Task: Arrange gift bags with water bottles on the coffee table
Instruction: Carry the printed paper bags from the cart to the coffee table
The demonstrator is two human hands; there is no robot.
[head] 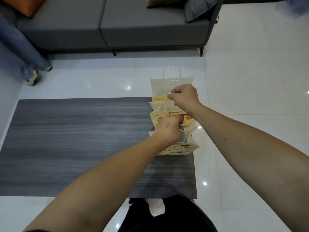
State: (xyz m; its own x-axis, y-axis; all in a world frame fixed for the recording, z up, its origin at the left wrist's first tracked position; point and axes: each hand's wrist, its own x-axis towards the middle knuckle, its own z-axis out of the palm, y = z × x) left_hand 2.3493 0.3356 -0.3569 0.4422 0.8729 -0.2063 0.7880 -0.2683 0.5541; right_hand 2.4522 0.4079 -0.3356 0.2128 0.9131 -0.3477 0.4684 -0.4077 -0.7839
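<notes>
Your left hand (pixel 168 129) and right hand (pixel 183 96) each pinched a white cord handle (pixel 165 104) of the paper gift bags (pixel 172 149) standing at the coffee table (pixel 75 139)'s right end. The bags likely crease easily; lift by handles only.

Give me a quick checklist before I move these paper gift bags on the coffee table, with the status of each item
1. Right hand pinches a white cord handle: ok.
2. Left hand grips another white handle: ok.
3. Cream printed paper gift bags upright in a row at the right end of the dark wood-grain coffee table: ok.
4. Water bottles inside the bags: cannot tell, interiors are hidden.
5. Farthest bag fully on the tabletop: cannot tell; it appears to reach past the far edge.
6. Free tabletop left of the bags: ok.
</notes>
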